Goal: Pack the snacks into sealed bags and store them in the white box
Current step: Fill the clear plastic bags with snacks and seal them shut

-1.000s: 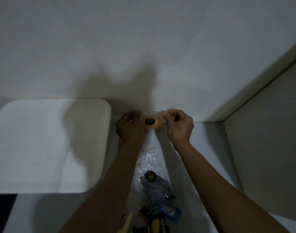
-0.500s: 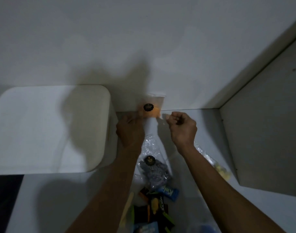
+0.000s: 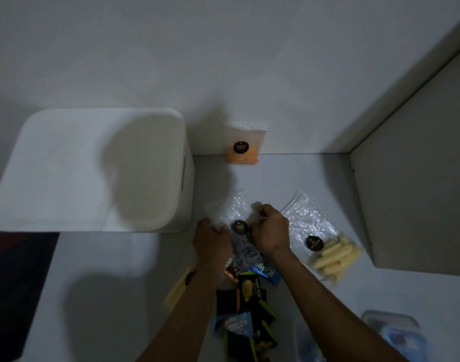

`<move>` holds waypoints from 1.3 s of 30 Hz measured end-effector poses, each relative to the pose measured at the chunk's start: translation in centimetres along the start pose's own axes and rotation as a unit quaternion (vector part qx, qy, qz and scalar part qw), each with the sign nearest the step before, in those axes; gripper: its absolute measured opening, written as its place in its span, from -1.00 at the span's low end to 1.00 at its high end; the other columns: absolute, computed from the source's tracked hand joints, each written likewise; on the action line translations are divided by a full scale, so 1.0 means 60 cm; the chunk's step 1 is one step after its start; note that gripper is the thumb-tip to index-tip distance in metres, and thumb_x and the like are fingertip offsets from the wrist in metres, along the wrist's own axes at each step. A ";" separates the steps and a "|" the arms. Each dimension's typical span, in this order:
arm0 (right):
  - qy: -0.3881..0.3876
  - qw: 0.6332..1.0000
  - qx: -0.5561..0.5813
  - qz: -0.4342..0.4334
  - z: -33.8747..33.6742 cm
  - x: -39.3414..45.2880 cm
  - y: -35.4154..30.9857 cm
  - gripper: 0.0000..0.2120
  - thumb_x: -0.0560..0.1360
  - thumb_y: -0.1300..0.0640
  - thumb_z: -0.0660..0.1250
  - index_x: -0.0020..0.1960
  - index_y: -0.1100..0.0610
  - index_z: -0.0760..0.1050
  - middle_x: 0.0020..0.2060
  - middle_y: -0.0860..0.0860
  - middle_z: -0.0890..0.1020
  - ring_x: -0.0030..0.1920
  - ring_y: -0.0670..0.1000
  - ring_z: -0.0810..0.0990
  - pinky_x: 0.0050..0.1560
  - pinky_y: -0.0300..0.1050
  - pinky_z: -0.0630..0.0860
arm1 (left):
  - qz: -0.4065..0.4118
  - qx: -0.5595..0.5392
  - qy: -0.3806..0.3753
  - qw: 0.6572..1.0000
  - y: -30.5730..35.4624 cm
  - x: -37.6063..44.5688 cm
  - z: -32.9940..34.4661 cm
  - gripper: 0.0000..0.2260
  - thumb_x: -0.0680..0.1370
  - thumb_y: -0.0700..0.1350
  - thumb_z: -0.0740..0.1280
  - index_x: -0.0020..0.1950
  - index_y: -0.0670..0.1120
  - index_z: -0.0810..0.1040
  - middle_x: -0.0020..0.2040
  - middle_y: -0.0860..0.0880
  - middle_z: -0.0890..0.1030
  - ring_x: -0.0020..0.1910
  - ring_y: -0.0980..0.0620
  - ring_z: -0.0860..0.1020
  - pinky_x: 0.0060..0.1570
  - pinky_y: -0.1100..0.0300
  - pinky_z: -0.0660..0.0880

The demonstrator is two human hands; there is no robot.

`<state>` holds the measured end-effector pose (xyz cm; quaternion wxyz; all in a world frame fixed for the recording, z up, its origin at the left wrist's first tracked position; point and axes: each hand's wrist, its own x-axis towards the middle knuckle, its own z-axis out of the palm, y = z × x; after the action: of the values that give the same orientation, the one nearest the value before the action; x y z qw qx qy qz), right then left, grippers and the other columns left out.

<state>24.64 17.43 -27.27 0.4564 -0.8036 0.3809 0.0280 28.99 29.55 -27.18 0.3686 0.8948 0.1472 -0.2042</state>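
Fingers point(image 3: 260, 211) of right hand point(image 3: 269, 231) curled, pinching clear bag of dark snacks point(image 3: 240, 231); fingers of left hand point(image 3: 210, 239) gripping its other edge. Bag flat on table point(image 3: 289, 178), just right of closed white box point(image 3: 93, 168). Orange-snack bag point(image 3: 243, 147) upright against wall beyond. Yellow-stick bag point(image 3: 325, 241) lying right. Loose snack packets point(image 3: 247, 304) heaped between forearms.

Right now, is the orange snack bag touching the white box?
Apart. The head view shows the orange snack bag propped against the back wall, with a plain strip of bare counter and wall between it and the white box.
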 end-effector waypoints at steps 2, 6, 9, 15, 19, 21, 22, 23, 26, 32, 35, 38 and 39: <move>0.002 1.000 0.000 0.000 -0.002 -0.006 0.002 -0.64 0.45 0.32 0.32 0.24 0.17 0.56 0.11 0.14 0.65 0.14 0.13 0.60 0.00 -0.30 0.37 | 0.009 -0.001 -0.004 1.000 -0.004 -0.003 -0.004 -0.60 0.53 -0.15 0.37 0.36 -0.17 0.46 0.22 -0.16 0.61 0.25 -0.15 0.54 0.24 0.12 0.42; -0.021 0.999 -0.023 -0.015 -0.008 -0.028 0.010 -0.67 0.44 0.33 0.34 0.20 0.17 0.57 0.04 0.12 0.67 0.04 0.06 0.61 -0.05 -0.28 0.40 | 0.050 0.011 -0.019 0.998 -0.020 -0.021 -0.021 -0.67 0.54 -0.16 0.36 0.31 -0.14 0.52 0.13 -0.13 0.66 0.18 -0.14 0.58 0.18 0.11 0.46; -0.020 0.997 -0.056 -0.051 -0.011 -0.059 0.014 -0.76 0.42 0.33 0.38 0.07 0.18 0.61 -0.06 0.09 0.67 -0.09 0.01 0.57 -0.09 -0.29 0.40 | 0.067 0.014 -0.045 0.997 -0.038 -0.042 -0.037 -0.65 0.54 -0.09 0.37 0.31 -0.13 0.52 0.12 -0.10 0.66 0.14 -0.10 0.58 0.13 0.18 0.43; -0.009 0.992 -0.069 -0.104 -0.006 -0.145 0.033 -0.87 0.34 0.37 0.39 -0.18 0.18 0.59 -0.26 0.00 0.63 -0.23 -0.01 0.60 -0.29 -0.12 0.53 | 0.119 0.072 -0.091 0.986 -0.098 -0.087 -0.053 -0.70 0.51 -0.04 0.39 0.22 -0.07 0.58 0.04 -0.07 0.68 0.08 -0.06 0.61 0.09 0.20 0.45; -0.006 0.994 -0.044 -0.102 0.006 -0.196 0.048 -0.85 0.39 0.33 0.41 -0.07 0.16 0.63 -0.13 0.00 0.64 -0.14 -0.02 0.59 -0.14 -0.15 0.55 | 0.165 0.074 -0.043 0.983 -0.137 -0.112 -0.077 -0.69 0.52 -0.10 0.39 0.25 -0.13 0.57 0.16 -0.11 0.61 0.18 -0.09 0.54 0.17 0.17 0.35; -0.029 0.995 -0.029 -0.094 0.025 -0.212 0.051 -0.88 0.41 0.30 0.40 -0.08 0.16 0.64 -0.15 0.02 0.68 -0.13 0.00 0.63 -0.12 -0.09 0.58 | 0.160 0.122 0.021 0.979 -0.160 -0.111 -0.096 -0.64 0.53 -0.07 0.37 0.31 -0.09 0.52 0.27 -0.11 0.53 0.27 -0.14 0.45 0.22 0.06 0.35; -0.044 0.995 -0.020 -0.087 0.037 -0.218 0.052 -0.89 0.42 0.29 0.40 -0.07 0.16 0.64 -0.15 0.03 0.69 -0.13 0.01 0.64 -0.10 -0.07 0.60 | 0.146 0.160 0.030 0.976 -0.170 -0.109 -0.106 -0.61 0.55 -0.01 0.34 0.36 -0.06 0.48 0.32 -0.10 0.49 0.31 -0.14 0.41 0.23 0.00 0.35; -0.054 0.996 -0.008 -0.075 0.050 -0.222 0.051 -0.89 0.44 0.28 0.39 -0.06 0.16 0.64 -0.15 0.04 0.69 -0.12 0.01 0.65 -0.08 -0.06 0.60 | 0.124 0.191 0.018 0.973 -0.179 -0.106 -0.117 -0.58 0.56 0.05 0.31 0.40 -0.03 0.43 0.36 -0.10 0.46 0.34 -0.15 0.38 0.25 -0.04 0.34; -0.091 0.994 -0.014 -0.050 0.084 -0.232 0.044 -0.81 0.49 0.31 0.34 0.06 0.14 0.58 -0.11 0.05 0.67 -0.08 0.01 0.63 -0.10 -0.15 0.53 | 0.073 0.210 -0.060 0.973 -0.200 -0.091 -0.134 -0.44 0.53 0.17 0.31 0.46 -0.02 0.32 0.39 -0.13 0.43 0.35 -0.19 0.39 0.24 -0.05 0.35; -0.087 0.996 0.031 0.003 0.118 -0.245 0.031 -0.60 0.55 0.28 0.30 0.37 0.10 0.42 0.16 0.08 0.61 0.06 -0.03 0.57 -0.01 -0.24 0.54 | 0.082 0.108 -0.116 0.984 -0.212 -0.082 -0.131 -0.48 0.49 -0.01 0.45 0.34 -0.24 0.46 0.28 -0.24 0.53 0.25 -0.20 0.50 0.15 0.11 0.40; -0.052 0.995 0.085 0.002 0.117 -0.252 0.028 -0.68 0.54 0.28 0.29 0.27 0.06 0.45 0.12 0.06 0.62 0.10 0.01 0.59 0.17 0.00 0.57 | 0.093 -0.002 -0.105 0.990 -0.210 -0.099 -0.138 -0.72 0.47 0.00 0.46 -0.02 -0.22 0.61 -0.08 -0.18 0.66 -0.07 -0.14 0.62 -0.13 0.11 0.49; -0.034 0.991 0.132 -0.009 0.100 -0.266 0.014 -0.74 0.56 0.26 0.29 0.21 0.04 0.43 0.05 0.03 0.61 0.05 0.00 0.60 -0.01 -0.22 0.56 | 0.077 -0.097 -0.111 0.986 -0.200 -0.119 -0.158 -0.88 0.50 -0.13 0.46 -0.03 -0.15 0.63 -0.12 -0.07 0.66 -0.12 -0.01 0.60 -0.20 0.21 0.48; -0.026 0.988 0.149 -0.016 0.092 -0.270 0.008 -0.75 0.56 0.24 0.31 0.20 0.02 0.42 0.02 0.02 0.61 0.03 0.00 0.60 -0.07 -0.31 0.52 | 0.080 -0.124 -0.113 0.983 -0.195 -0.126 -0.167 -0.89 0.50 -0.15 0.45 -0.01 -0.15 0.63 -0.10 -0.07 0.66 -0.12 0.00 0.60 -0.20 0.22 0.48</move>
<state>14.54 30.97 -24.48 0.5809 -0.7316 0.3565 -0.0156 20.13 43.93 -24.18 0.5058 0.8226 0.0565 -0.2537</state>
